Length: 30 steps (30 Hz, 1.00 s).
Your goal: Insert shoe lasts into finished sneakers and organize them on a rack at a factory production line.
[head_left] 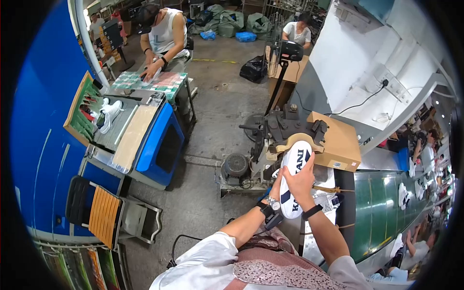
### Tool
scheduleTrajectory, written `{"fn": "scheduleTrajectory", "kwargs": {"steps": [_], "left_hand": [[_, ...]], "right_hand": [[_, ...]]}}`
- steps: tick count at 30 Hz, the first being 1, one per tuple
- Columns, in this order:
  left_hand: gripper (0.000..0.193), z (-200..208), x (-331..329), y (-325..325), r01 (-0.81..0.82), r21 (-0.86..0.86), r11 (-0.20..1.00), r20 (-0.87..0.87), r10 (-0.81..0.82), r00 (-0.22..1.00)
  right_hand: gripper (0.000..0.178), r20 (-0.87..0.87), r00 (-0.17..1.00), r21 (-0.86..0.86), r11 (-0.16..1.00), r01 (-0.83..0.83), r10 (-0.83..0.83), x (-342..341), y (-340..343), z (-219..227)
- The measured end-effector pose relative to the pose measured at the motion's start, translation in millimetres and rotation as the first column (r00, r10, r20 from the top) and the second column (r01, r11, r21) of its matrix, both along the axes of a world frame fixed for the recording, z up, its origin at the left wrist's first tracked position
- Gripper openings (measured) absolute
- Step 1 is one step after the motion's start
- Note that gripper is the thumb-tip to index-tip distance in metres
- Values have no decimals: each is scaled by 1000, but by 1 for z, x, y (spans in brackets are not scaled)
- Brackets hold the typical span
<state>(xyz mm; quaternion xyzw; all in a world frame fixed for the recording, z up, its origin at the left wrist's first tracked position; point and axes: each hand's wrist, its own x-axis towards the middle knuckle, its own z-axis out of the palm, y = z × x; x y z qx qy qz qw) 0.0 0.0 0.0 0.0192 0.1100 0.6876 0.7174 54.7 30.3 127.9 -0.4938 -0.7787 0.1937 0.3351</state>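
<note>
Item one, white shoe (pixel 292 200): held sole-up in mid-air between the person's two hands, long axis running away from the body, dark lettering along the sole; I log its far end at the tan curved pad (pixel 290 140) of the grey-black machine (pixel 287 123), contact there not certain from my view. Right hand (pixel 301 183): partly closed over the shoe, thumb across the sole, fingers along its right edge; black band at the wrist. Left hand (pixel 275 188): partly closed against the shoe's left edge, some fingers hidden from me beneath it; watch (pixel 273 203) at the wrist. Cardboard box (pixel 340 145): just beside the machine, on its right. Electric motor (pixel 236 165): low on the machine's left side. Green conveyor (pixel 374 208): right of the hands, carrying a loose shoe (pixel 402 196) toward its right edge. Grey tray (pixel 126 107): well apart at left, pale trainers (pixel 112 112) near its left edge. Checked table (pixel 170 83): beyond the tray, a co-worker (pixel 166 34) at its far edge, hands on a whitish item. Slatted chair (pixel 103 212): lower left, on the floor.
</note>
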Motion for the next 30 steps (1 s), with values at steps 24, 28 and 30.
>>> {"fn": "scheduleTrajectory", "kwargs": {"steps": [24, 28, 30], "left_hand": [[49, -4, -151, -237, 280, -462, 842, -676, -539, 503], [53, -1, -118, -217, 251, -549, 798, -694, -602, 396], [52, -8, -88, -188, 196, -529, 826, -763, -564, 317]], "right_hand": [[68, -821, 255, -442, 286, -850, -510, 29, -29, -55], [116, -843, 514, -469, 681, -563, -156, 135, -60, -7], [119, -783, 616, -314, 912, -263, -92, 199, -73, -38]]}}
